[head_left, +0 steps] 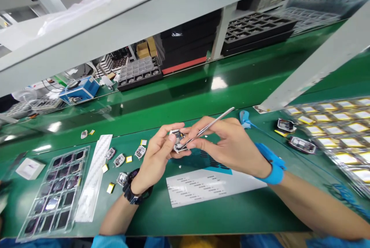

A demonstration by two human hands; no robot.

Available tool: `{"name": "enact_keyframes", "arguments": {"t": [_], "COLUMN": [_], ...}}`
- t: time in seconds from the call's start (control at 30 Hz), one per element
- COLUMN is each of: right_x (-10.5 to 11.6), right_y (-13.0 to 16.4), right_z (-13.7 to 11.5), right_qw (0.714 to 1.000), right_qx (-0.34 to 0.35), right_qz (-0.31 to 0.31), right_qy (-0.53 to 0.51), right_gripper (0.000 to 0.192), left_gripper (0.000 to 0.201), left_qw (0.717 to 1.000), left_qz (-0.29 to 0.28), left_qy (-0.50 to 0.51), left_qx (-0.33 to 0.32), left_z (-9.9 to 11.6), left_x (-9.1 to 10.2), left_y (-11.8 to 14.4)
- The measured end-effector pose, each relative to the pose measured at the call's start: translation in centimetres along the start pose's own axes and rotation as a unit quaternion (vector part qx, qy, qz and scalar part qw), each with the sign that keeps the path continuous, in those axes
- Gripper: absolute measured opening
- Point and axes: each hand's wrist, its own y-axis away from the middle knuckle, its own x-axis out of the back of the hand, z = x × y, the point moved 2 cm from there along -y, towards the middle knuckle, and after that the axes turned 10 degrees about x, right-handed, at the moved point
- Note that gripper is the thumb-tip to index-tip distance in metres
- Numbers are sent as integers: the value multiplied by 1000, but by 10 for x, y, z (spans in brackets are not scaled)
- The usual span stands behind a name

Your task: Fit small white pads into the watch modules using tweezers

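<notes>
My left hand (pixel 157 153) grips a small watch-like case (pixel 178 140) by its edges, its open side showing electronic parts. Between the thumb and fingers of my right hand (pixel 228 142) is a thin pair of metal tweezers (pixel 214 123). Their tip reaches the case, but the exact contact point is too small to make out. Beneath both hands lies a white printed sheet (pixel 196 190), with a dark patterned sheet (pixel 199 159) partly under the right hand. Left of my left hand, several similar open cases (pixel 119 160) rest beside small yellow-edged batteries (pixel 110 188).
A clear tray of dark screens (pixel 54 198) stands at left, beside a white strip (pixel 95 178). Battery trays (pixel 343 132) fill the right side. A blue wrist-strap cord (pixel 300 159) crosses the bench. A slanted white post (pixel 315 59) and overhead shelf (pixel 144 13) bound the back.
</notes>
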Motion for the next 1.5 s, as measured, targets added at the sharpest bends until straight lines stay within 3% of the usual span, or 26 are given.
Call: {"name": "enact_keyframes", "arguments": {"t": [0.4, 0.97, 1.27, 1.5], "right_x": [2, 1, 2, -1], "right_y": [4, 4, 6, 3], "right_z": [1, 3, 1, 8], "right_qw": [993, 997, 991, 994], "right_qx": [-8, 20, 114, 53], "right_qz": [7, -4, -63, 24], "right_qy": [-115, -80, -7, -93], "right_gripper": [9, 8, 14, 5], "left_gripper": [44, 43, 39, 40], "left_qw": [998, 997, 996, 997], "left_qz": [-54, -53, -50, -20], "left_qy": [36, 52, 57, 45], "left_qx": [4, 14, -37, -66], "left_z": [7, 6, 5, 0], "left_x": [2, 2, 1, 9], "left_y": [6, 6, 1, -9]}}
